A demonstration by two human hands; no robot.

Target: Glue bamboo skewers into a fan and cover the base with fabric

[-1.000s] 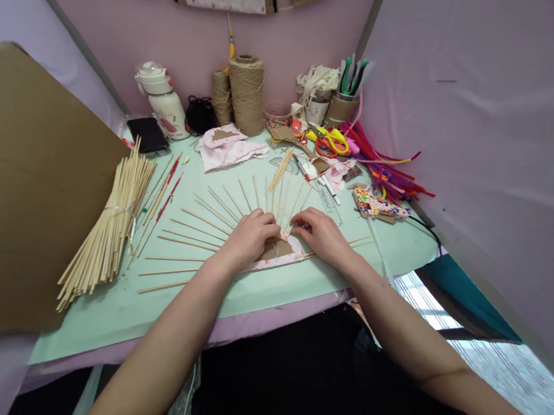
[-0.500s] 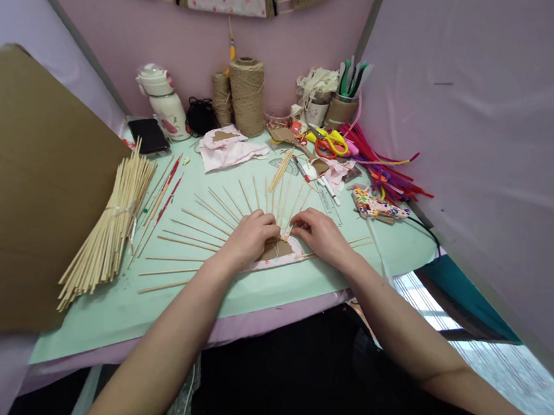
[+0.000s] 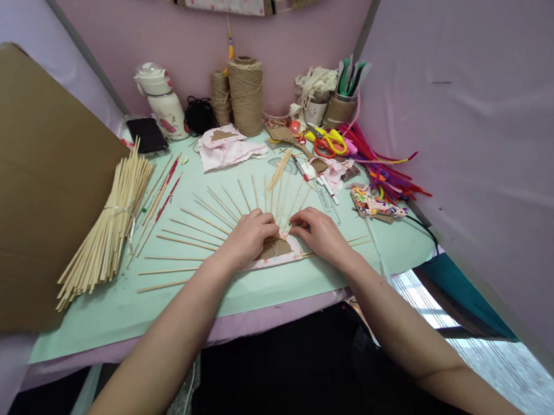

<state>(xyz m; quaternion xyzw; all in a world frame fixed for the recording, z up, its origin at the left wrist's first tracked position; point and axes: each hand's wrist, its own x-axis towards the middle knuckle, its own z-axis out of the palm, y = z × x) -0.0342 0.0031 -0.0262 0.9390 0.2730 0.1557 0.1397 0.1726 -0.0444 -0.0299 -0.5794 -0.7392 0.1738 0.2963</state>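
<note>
A half-round cardboard piece (image 3: 274, 250) edged in pink-spotted cloth lies flat before me. Thin wooden sticks (image 3: 204, 220) fan out from around its curve. My left hand (image 3: 256, 233) rests over the left part of this base, fingers curled in and fingertips at its upper edge; what they grip is hidden. Just right of it, my right hand (image 3: 320, 231) pinches thumb and forefinger together at the inner end of a stick, beside the cloth edge. Both hands are close together, and the right palm lies low over the right-hand sticks.
A tied bundle of sticks (image 3: 110, 218) leans by a cardboard sheet (image 3: 31, 180) at left. Twine spools (image 3: 248, 98) and a white bottle (image 3: 166, 107) stand behind. Scissors (image 3: 332, 142), pipe cleaners (image 3: 386, 169) and a patterned glue gun (image 3: 375, 204) with its cord lie right.
Both hands keep nearly the same place and grip at the base of the fan. The whole view has shifted very slightly.
</note>
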